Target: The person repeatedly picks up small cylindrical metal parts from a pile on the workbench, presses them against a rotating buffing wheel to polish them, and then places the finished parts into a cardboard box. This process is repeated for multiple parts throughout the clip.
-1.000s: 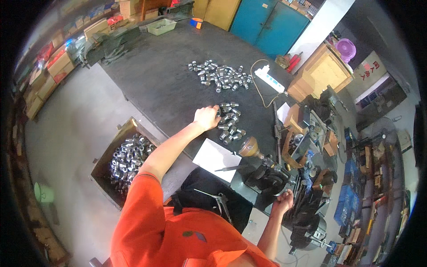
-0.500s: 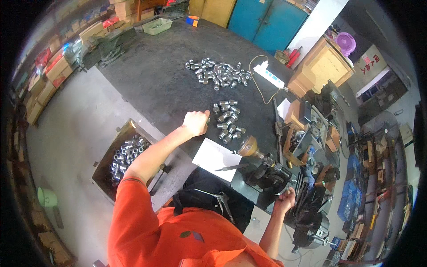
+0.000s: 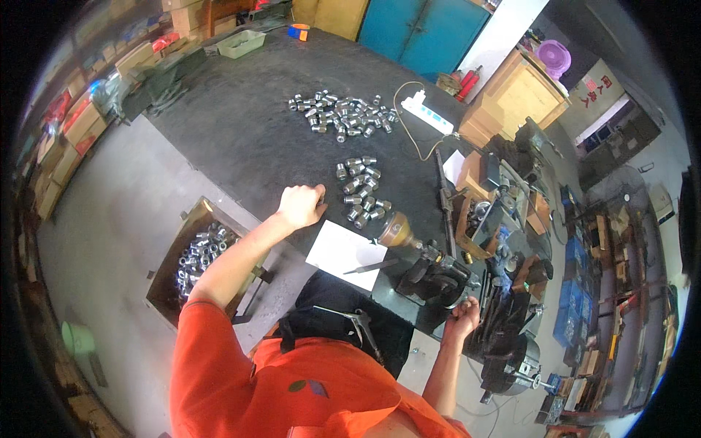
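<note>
My left hand (image 3: pixel 301 206) is closed in a loose fist over the dark tabletop, just beyond the white sheet of paper (image 3: pixel 343 252). What its fingers hold, if anything, is hidden. To its right lies a small group of metal pipe fittings (image 3: pixel 358 188), and a larger heap of fittings (image 3: pixel 339 117) sits farther back. My right hand (image 3: pixel 463 317) has its fingers curled at the near side of a dark bench vise (image 3: pixel 436 279); I cannot make out what they grip. A dark, slim tool (image 3: pixel 371 266) rests across the paper's right side.
A box of fittings (image 3: pixel 204 259) stands left of my body. An amber funnel-shaped cup (image 3: pixel 396 231) is beside the vise. Tools (image 3: pixel 504 285) and a wooden tray (image 3: pixel 471 219) crowd the right side. A white power strip (image 3: pixel 427 115) with its cord lies behind. Pliers-like tool (image 3: pixel 361 325) lies near my waist.
The whole view has shifted slightly. My left hand has drawn back a little toward me, away from the small group of fittings. My right hand stays by the vise, its fingers slightly repositioned.
</note>
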Demonstrator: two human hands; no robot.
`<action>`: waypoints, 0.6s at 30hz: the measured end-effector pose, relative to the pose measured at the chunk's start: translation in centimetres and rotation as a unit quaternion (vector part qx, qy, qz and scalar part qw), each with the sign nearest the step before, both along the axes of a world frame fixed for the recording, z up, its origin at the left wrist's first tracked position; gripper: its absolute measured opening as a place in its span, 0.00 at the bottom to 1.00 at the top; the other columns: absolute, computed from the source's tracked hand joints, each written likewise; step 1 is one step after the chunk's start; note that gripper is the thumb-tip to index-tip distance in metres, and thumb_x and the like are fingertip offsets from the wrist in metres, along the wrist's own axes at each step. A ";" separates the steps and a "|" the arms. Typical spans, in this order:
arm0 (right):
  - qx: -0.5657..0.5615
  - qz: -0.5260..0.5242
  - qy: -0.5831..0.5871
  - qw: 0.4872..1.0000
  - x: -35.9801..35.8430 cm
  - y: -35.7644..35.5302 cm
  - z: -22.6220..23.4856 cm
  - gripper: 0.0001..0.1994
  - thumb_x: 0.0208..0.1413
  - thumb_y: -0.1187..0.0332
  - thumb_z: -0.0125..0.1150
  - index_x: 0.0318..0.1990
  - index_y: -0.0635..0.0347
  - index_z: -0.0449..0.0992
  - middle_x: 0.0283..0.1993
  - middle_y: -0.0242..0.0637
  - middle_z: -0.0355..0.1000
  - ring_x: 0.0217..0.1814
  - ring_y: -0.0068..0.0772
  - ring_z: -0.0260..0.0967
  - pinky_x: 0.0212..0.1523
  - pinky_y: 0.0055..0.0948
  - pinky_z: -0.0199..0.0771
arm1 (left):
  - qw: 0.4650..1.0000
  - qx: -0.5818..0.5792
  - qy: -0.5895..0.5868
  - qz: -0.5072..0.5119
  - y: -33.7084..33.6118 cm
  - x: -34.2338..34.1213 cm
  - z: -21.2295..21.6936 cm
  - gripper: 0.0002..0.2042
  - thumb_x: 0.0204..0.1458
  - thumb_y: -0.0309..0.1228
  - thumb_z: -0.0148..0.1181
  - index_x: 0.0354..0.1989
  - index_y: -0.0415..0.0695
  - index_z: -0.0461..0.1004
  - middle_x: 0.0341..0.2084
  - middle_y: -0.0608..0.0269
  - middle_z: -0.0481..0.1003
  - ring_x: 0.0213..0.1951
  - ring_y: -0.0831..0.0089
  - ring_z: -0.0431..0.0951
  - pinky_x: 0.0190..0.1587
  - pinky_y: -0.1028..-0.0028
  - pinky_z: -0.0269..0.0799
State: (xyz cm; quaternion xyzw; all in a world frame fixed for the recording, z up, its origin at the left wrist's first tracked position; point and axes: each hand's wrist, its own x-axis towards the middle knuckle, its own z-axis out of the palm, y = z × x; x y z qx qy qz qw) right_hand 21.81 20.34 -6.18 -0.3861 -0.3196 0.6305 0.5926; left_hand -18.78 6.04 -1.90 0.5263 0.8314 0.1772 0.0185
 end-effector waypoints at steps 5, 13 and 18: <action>0.009 0.015 0.013 1.000 0.2 0.1 0.0 0.06 0.51 0.70 0.44 0.31 0.63 0.65 0.16 0.23 0.51 0.15 0.15 0.43 0.17 0.17 0.43 | 0.999 0.017 0.033 0.003 0.0 0.6 -0.3 0.12 0.38 0.33 0.55 0.30 0.42 0.65 0.17 0.55 0.72 0.23 0.60 0.75 0.26 0.64 0.70; 0.021 0.022 0.027 0.999 0.6 0.2 -0.6 0.07 0.51 0.68 0.45 0.32 0.63 0.65 0.16 0.23 0.50 0.16 0.16 0.42 0.17 0.18 0.43 | 0.971 0.164 0.057 -0.162 -3.2 7.8 0.7 0.11 0.33 0.33 0.55 0.27 0.42 0.70 0.13 0.61 0.69 0.18 0.66 0.72 0.23 0.70 0.68; 0.026 0.025 0.021 0.999 0.4 0.0 -0.4 0.08 0.49 0.68 0.47 0.32 0.63 0.65 0.17 0.24 0.50 0.16 0.16 0.42 0.17 0.18 0.44 | 0.963 0.178 0.055 -0.195 -3.7 8.7 -0.1 0.09 0.32 0.30 0.55 0.23 0.42 0.67 0.14 0.62 0.67 0.18 0.66 0.72 0.23 0.70 0.67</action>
